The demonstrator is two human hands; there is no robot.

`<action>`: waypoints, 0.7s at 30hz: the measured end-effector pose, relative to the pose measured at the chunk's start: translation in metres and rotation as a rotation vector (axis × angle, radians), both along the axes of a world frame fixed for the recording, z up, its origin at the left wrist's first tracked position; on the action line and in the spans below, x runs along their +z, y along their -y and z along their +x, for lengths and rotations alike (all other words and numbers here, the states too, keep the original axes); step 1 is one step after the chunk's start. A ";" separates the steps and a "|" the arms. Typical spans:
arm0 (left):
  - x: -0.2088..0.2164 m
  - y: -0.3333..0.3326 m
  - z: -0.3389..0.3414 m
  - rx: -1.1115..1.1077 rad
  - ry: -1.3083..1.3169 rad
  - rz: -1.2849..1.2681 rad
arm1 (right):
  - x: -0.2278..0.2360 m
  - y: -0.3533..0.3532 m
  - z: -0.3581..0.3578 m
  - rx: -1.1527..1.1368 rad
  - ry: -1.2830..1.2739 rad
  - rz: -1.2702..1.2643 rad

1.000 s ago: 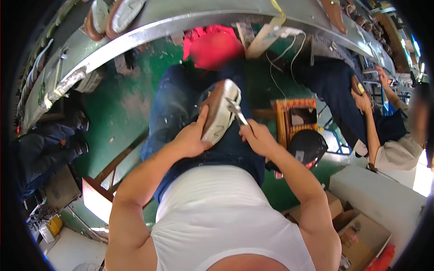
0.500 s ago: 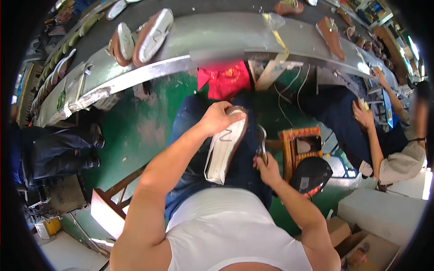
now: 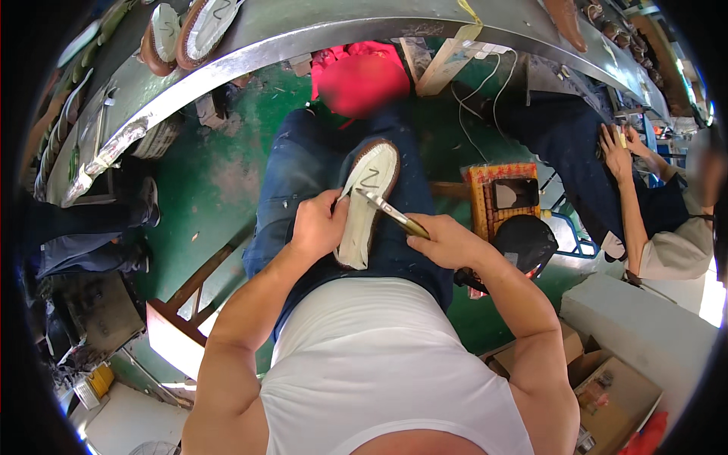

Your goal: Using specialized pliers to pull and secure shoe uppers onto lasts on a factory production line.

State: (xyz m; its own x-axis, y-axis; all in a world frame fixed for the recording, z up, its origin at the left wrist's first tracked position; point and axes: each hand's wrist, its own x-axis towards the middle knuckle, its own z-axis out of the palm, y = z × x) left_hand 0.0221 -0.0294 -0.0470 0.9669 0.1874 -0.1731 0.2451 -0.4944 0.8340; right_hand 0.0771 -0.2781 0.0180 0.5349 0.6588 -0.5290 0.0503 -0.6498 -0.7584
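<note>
Metal tool (image 3: 389, 211): swung from right of the shoe (image 3: 362, 221) to its pale underside
Left hand (image 3: 318, 225): fingers pinching the shoe's left edge
Right hand (image 3: 447, 240): curled tight round the handle
Jeans (image 3: 279, 193): under the shoe
Risk: left grip loosens, I'd fear a gouge

Green floor (image 3: 201, 148) shows between a metal bench (image 3: 318, 17) and an open cardboard box (image 3: 631, 398)
</note>
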 end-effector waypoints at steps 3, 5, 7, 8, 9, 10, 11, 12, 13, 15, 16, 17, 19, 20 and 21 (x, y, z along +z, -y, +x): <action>0.013 0.007 0.000 -0.035 0.093 0.041 | 0.000 -0.002 0.002 0.011 -0.107 -0.026; 0.017 0.011 0.002 -0.074 0.150 0.097 | 0.001 -0.002 0.002 -0.083 -0.263 -0.051; 0.019 0.016 0.002 -0.120 0.195 0.156 | 0.004 -0.002 0.000 -0.182 -0.422 -0.074; 0.020 0.019 0.003 -0.160 0.236 0.223 | 0.006 -0.003 -0.001 -0.331 -0.554 0.063; 0.023 0.023 0.003 -0.165 0.236 0.214 | 0.009 -0.002 -0.002 -0.480 -0.684 0.203; 0.027 0.027 0.003 -0.204 0.270 0.251 | 0.011 0.001 0.002 -0.488 -0.683 0.197; 0.029 0.030 0.002 -0.243 0.304 0.288 | 0.013 0.005 0.013 -0.361 -0.621 0.045; 0.026 0.031 0.000 -0.245 0.303 0.283 | 0.018 0.006 0.024 -0.229 -0.558 -0.105; 0.019 0.029 -0.002 -0.210 0.399 0.239 | 0.059 -0.012 0.036 -0.060 -0.334 -0.319; 0.002 0.024 0.000 -0.179 0.499 0.189 | 0.046 -0.002 0.033 0.102 0.027 -0.371; -0.008 0.018 0.007 -0.061 0.364 0.006 | 0.042 -0.001 0.031 0.273 0.389 -0.409; -0.021 0.016 0.016 0.057 0.227 -0.175 | 0.043 -0.002 0.031 0.252 0.403 -0.347; -0.053 0.026 0.028 0.084 0.008 -0.585 | 0.041 -0.009 0.038 0.275 0.302 -0.353; -0.060 0.030 0.029 0.057 -0.109 -0.775 | 0.040 -0.013 0.042 0.287 0.197 -0.359; -0.064 0.030 0.025 0.076 -0.220 -0.783 | 0.045 -0.019 0.047 0.293 0.195 -0.360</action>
